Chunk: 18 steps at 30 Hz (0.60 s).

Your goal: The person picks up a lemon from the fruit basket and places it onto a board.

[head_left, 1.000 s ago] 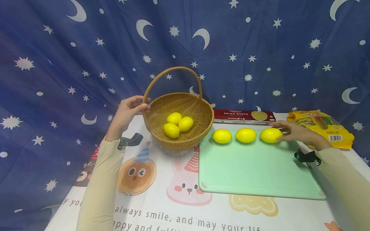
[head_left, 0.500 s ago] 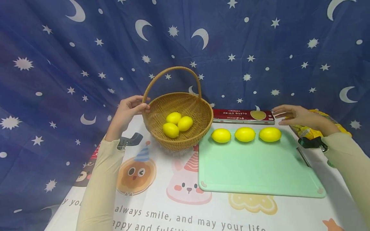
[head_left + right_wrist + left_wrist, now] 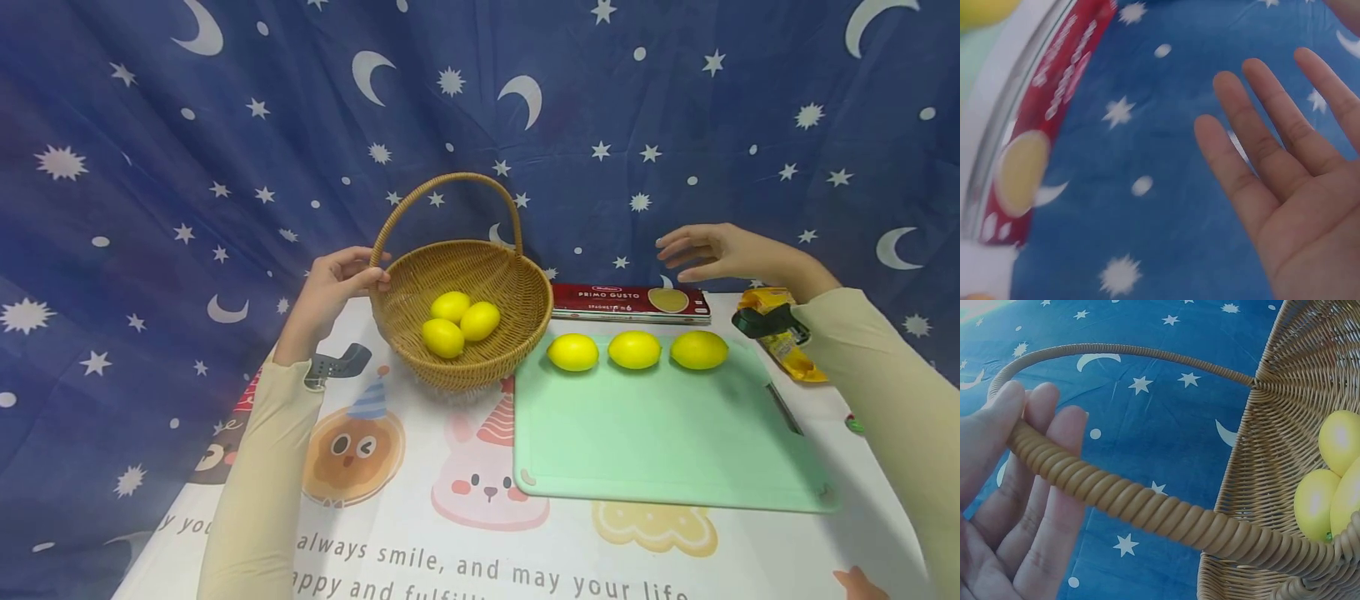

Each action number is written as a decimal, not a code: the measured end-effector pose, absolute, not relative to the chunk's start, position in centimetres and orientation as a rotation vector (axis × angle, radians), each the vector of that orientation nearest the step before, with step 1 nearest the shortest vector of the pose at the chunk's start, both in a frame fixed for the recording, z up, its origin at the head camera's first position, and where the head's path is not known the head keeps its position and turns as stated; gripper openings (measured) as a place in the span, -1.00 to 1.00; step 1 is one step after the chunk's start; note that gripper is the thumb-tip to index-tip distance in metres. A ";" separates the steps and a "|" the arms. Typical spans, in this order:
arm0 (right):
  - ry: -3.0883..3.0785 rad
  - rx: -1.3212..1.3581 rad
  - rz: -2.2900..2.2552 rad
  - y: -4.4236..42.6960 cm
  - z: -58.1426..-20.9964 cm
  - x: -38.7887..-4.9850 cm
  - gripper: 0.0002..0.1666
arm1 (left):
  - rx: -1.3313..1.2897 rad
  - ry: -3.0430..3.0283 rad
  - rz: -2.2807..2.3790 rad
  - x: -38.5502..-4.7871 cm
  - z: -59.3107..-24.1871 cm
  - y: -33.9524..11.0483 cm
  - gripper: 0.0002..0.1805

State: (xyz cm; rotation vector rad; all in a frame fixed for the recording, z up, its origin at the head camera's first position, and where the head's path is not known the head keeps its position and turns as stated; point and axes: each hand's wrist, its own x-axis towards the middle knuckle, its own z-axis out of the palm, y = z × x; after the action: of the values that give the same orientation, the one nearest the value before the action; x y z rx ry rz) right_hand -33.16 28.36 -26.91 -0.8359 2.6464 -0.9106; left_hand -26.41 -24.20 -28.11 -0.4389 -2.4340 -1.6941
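With the work perhaps half done, my left hand grips the handle of the wicker basket, three lemons lie inside, three other lemons line the green board, and my right hand, fingers loosely spread, holds nothing above the red spaghetti box.

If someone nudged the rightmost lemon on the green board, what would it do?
The rightmost lemon would probably roll, since its sides are rounded and the green board looks flat. Its smooth-looking skin may be slightly slippery. Pushed left, it would likely bump the middle lemon close beside it.
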 end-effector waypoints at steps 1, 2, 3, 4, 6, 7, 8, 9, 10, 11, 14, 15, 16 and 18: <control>2.631 -0.844 -0.914 27.7 -26.5 -33.3 -0.39 | -0.438 -2.436 -1.692 -26.4 -28.1 -24.2 -0.77; 2.617 -0.850 -0.911 27.0 -26.2 -33.5 -0.39 | -0.438 -2.437 -1.691 -26.5 -28.1 -24.2 -0.77; 2.604 -0.859 -0.906 26.3 -25.9 -33.7 -0.40 | -0.440 -2.438 -1.691 -26.5 -28.1 -24.2 -0.77; 2.587 -0.859 -0.906 25.5 -25.6 -33.9 -0.40 | -0.443 -2.437 -1.693 -26.5 -28.1 -24.2 -0.77; 2.551 -0.868 -0.913 24.1 -25.1 -34.4 -0.40 | -0.450 -2.433 -1.698 -26.6 -28.1 -24.3 -0.77; 2.533 -0.871 -0.913 23.4 -24.9 -34.6 -0.40 | -0.453 -2.432 -1.700 -26.6 -28.1 -24.3 -0.78; 2.513 -0.881 -0.915 22.6 -24.7 -34.8 -0.40 | -0.457 -2.430 -1.702 -26.6 -28.1 -24.3 -0.78; 2.491 -0.889 -0.919 21.9 -24.6 -35.1 -0.40 | -0.459 -2.430 -1.703 -26.6 -28.1 -24.3 -0.77; 2.476 -0.896 -0.918 21.2 -24.5 -35.4 -0.40 | -0.458 -2.431 -1.703 -26.6 -28.1 -24.3 -0.77; 2.457 -0.905 -0.921 20.5 -24.5 -35.7 -0.39 | -0.456 -2.433 -1.701 -26.6 -28.1 -24.3 -0.76; 2.403 -0.934 -0.933 18.3 -24.5 -36.3 -0.39 | -0.442 -2.443 -1.694 -26.5 -28.0 -24.3 -0.75; 2.391 -0.945 -0.934 17.6 -24.6 -36.5 -0.39 | -0.438 -2.446 -1.693 -26.5 -28.0 -24.4 -0.75; 2.381 -0.953 -0.936 16.8 -24.7 -36.7 -0.40 | -0.434 -2.449 -1.692 -26.5 -28.0 -24.4 -0.75; 2.347 -0.973 -0.946 15.5 -24.8 -36.8 -0.40 | -0.433 -2.452 -1.692 -26.5 -28.0 -24.4 -0.75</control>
State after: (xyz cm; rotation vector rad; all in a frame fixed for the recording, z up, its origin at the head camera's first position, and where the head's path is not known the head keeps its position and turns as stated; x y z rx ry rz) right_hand -36.83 15.45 -24.78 -0.9729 2.3474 -0.9460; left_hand -26.47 -24.36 -27.99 -0.4334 -2.4519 -1.6917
